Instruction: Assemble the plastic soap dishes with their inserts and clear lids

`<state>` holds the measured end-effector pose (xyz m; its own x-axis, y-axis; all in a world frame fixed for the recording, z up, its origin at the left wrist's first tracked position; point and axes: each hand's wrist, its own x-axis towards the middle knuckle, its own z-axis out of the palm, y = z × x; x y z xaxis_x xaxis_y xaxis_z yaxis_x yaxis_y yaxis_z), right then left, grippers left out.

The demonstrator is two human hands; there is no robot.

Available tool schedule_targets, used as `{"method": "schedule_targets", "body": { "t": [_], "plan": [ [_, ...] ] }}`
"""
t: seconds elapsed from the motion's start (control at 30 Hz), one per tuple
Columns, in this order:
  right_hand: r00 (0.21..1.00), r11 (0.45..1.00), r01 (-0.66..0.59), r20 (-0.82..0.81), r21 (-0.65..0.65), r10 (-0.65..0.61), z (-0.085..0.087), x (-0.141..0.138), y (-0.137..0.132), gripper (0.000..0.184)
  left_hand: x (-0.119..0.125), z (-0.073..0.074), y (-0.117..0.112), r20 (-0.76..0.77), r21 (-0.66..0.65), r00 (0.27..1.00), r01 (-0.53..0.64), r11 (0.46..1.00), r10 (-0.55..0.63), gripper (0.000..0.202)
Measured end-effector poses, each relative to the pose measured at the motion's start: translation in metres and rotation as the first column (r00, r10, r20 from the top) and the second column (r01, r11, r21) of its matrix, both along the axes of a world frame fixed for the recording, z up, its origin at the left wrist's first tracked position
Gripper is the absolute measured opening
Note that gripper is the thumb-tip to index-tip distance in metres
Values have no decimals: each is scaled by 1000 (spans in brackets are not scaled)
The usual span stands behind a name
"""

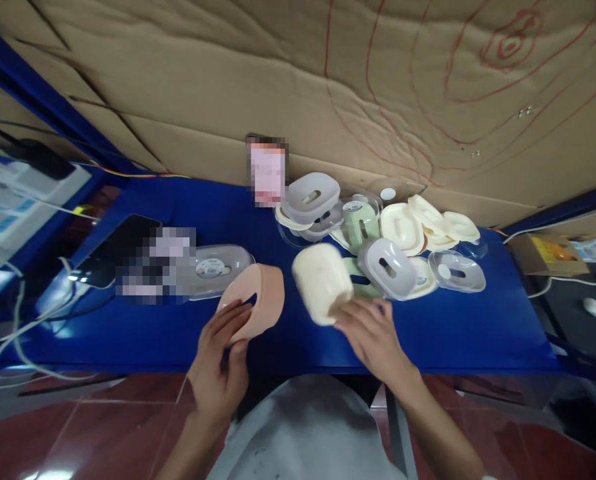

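Observation:
My left hand (223, 350) is closed on a peach plastic lid (264, 300) with a slot in its top, tilted on edge above the blue table. In my right hand (371, 330) is a cream rounded-square plastic piece (322, 280), gripped at its lower right edge. The two pieces are apart from each other. Just beyond my right hand lie a grey slotted lid (389, 267) and a partly covered green piece (362, 285). A clear-and-grey slotted piece with a round sticker (223, 267) rests behind my left hand.
Several grey, green and cream pieces (402, 227) are heaped toward the back of the blue table (298, 357). A cardboard wall (218, 87) rises behind it. A phone (118, 247) and white cables (21, 313) are at left; a small cardboard box (548, 257) stands at right.

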<state>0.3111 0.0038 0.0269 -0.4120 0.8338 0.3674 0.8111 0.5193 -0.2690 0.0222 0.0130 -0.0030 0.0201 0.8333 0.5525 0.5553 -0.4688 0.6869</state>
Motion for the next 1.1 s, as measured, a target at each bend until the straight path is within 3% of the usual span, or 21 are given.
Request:
{"method": "schedule_targets", "body": {
  "t": [0.1,0.17,0.27,0.37,0.47,0.57,0.63,0.77,1.1],
  "plan": [
    [973,968,-200,88,-149,215,0,-3,-17,29,-4,3,1,-94,-2,989,117,993,-117,40],
    [967,959,-216,93,-182,236,-5,-1,-20,30,-5,0,3,-245,-41,940,235,971,-238,39],
    [990,980,-133,19,-145,137,-14,3,-19,33,-3,-6,5,-417,-75,844,339,938,-338,40],
    [993,993,-8,-114,-118,-5,-24,4,-22,36,1,-7,7,-456,-35,829,348,937,-325,40],
    [972,991,60,-221,-118,-85,-35,2,-27,63,8,0,12,-473,-22,804,398,917,-360,39],
    [986,992,17,-165,-123,-38,-41,-2,-26,84,19,3,20,-522,-81,726,481,873,-449,41],
    [997,990,-21,-71,-137,11,-41,-4,-22,77,25,1,24,-551,-95,695,499,861,-463,42],
    [1000,991,-20,-13,-132,19,-36,-7,-16,59,26,-6,29,-556,-86,705,477,875,-439,45],
    [998,997,-41,-46,-66,38,-31,-12,-14,53,16,-5,37,-522,-86,723,484,871,-453,50]
  ]
}}
